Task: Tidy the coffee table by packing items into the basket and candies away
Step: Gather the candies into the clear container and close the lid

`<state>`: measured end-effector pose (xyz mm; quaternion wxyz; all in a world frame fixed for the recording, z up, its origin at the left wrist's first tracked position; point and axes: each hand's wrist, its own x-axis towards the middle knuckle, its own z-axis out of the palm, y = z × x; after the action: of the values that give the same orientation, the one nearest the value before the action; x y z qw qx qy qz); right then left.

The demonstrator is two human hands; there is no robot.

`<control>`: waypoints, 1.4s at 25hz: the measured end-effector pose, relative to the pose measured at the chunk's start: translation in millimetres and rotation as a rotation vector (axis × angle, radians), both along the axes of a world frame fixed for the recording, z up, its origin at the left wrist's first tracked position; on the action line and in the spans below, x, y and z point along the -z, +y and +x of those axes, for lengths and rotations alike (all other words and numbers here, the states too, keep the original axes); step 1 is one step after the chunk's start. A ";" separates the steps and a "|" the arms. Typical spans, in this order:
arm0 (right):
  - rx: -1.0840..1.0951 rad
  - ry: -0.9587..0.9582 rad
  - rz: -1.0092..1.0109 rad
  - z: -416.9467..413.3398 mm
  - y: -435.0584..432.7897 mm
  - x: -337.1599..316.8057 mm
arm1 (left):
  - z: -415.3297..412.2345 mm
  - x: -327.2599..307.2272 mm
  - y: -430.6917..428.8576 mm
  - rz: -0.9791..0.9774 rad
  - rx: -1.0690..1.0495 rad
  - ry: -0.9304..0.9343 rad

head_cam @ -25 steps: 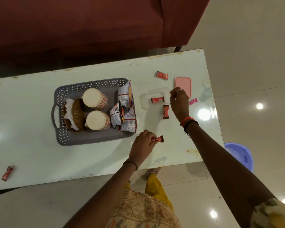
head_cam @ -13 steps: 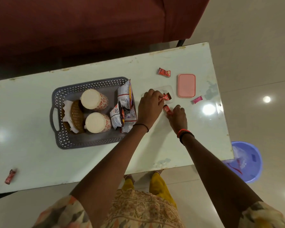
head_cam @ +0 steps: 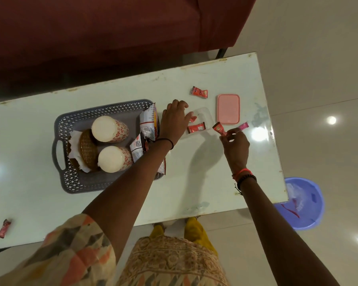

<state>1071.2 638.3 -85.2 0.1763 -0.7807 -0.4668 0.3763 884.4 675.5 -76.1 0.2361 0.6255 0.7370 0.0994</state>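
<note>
Pinching a red candy (head_cam: 220, 129), right hand (head_cam: 236, 145) hovers beside clear box (head_cam: 205, 114).
</note>
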 end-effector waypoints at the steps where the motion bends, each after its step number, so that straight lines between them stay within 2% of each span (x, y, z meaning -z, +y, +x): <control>1: -0.031 -0.023 0.049 -2.1 4.6 -5.7 | -4.1 0.5 3.6 0.006 -0.007 0.015; 4: -0.224 -0.055 0.147 -16.0 25.5 -18.1 | -12.9 2.5 17.4 0.025 -0.001 0.057; 8: -0.585 -0.154 0.145 -23.2 47.0 -22.3 | -19.2 6.9 37.7 0.043 0.033 0.127; 13: -0.358 -0.286 0.114 30.3 47.1 -3.3 | -19.7 13.4 58.4 0.078 0.107 0.226; 15: -0.386 -0.338 0.071 51.4 42.7 7.3 | -15.7 17.7 67.4 0.093 0.160 0.243; 19: -0.492 -0.284 0.034 67.3 38.8 23.3 | -7.0 31.9 86.3 0.069 0.316 0.251; 25: -0.573 -0.332 0.033 69.4 47.3 32.0 | 7.5 48.8 101.2 0.001 0.470 0.376; 30: -0.538 -0.326 0.024 71.2 47.8 32.5 | 12.0 46.4 104.1 -0.019 0.427 0.348; 35: -0.223 -0.155 -0.030 68.6 53.3 27.5 | 10.0 17.4 75.5 -0.015 0.044 0.060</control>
<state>1139.8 691.6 -112.7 0.0849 -0.7534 -0.5571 0.3389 894.4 750.9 -93.6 0.2209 0.6425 0.7304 0.0698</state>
